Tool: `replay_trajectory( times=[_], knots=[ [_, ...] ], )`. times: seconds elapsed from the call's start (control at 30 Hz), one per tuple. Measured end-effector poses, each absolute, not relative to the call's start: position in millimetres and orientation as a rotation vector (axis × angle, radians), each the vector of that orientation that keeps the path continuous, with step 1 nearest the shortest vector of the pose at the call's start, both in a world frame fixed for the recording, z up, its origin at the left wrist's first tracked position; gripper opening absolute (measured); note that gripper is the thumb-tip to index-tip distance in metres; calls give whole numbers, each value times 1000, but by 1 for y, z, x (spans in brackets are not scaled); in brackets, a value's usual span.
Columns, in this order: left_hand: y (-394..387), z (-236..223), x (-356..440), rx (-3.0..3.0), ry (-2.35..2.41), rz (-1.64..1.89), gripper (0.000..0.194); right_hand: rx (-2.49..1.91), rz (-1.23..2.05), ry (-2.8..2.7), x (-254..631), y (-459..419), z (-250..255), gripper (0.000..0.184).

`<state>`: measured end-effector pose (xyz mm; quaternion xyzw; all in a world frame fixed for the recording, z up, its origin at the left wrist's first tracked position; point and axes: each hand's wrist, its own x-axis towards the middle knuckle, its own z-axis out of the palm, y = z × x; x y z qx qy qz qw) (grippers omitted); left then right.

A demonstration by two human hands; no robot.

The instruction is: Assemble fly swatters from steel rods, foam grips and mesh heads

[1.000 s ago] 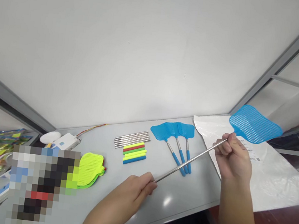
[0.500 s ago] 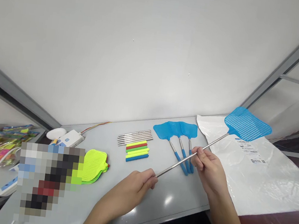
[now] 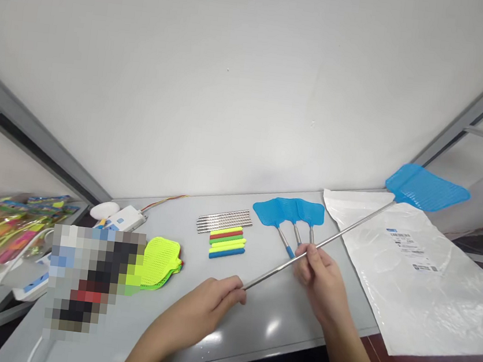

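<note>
A swatter (image 3: 359, 223) is hovering above the desk (image 3: 253, 310), its blue head (image 3: 428, 189) flaring from a thin silver rod (image 3: 349, 228). The long axis is slanting, head pointing away and right. The left hand (image 3: 214, 303) is gripping the near end, perhaps hiding its tip; the right hand (image 3: 318, 271) is pinching partway along.

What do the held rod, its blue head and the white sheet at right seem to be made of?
Rod: apparently metal, polished; it is silvery with bright highlights. Head: probably plastic, slightly glossy; uniform blue with fine mesh. Sheet: likely plastic film, shiny; its creases catch light.
</note>
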<state>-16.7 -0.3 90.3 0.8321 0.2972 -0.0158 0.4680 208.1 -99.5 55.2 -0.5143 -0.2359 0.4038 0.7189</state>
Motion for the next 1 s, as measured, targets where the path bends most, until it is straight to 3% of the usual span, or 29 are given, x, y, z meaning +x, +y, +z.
replay_trajectory(
  times=[0.4, 0.63, 1.0],
  knots=[
    [0, 91, -28, 1948, 710, -39, 34, -1069, 565, -425, 279, -119, 76, 22],
    [-1, 85, -10, 2017, 693, 27, 40, -1248, 909, -591, 215, -104, 47, 33],
    [7, 100, -18, 2137, 716, 79, 31, -1105, 687, -555, 255, -118, 73, 22]
  ],
)
